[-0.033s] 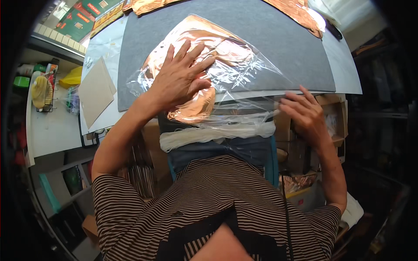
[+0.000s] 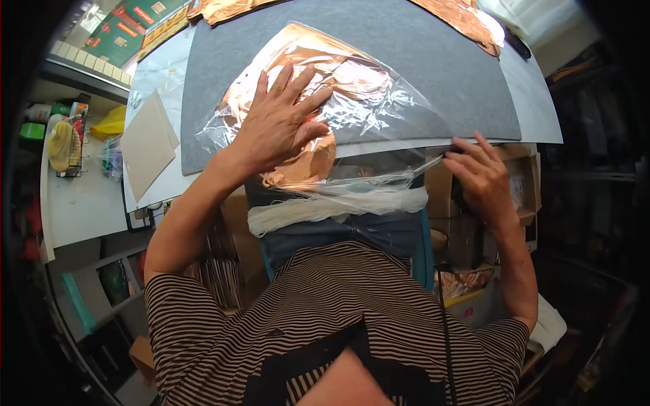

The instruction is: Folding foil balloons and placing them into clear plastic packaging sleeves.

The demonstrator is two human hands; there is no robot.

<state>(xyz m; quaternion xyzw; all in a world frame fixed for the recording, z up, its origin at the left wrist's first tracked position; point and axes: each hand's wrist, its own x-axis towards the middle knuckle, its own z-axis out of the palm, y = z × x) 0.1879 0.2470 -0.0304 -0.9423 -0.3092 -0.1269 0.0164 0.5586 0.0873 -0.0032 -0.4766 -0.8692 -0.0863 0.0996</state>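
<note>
My left hand lies spread on a copper-coloured foil sheet with a clear plastic film over it. The crinkled film slants to the right, past the near edge of the grey mat. At the right, my right hand has thumb and fingers together at the film's pulled-out corner, near the table's front edge. Part of the foil hangs below that edge, under my left wrist. A bundle of white strands lies across my lap, just below the film.
More copper foil lies along the mat's far edge, with another piece at far right beside a dark handle. Brown board pieces rest at left. Beyond stand a wire basket and green boxes.
My right hand has moved slightly right and up, and the film's near edge now slants up toward it. My left hand stays on the foil.
</note>
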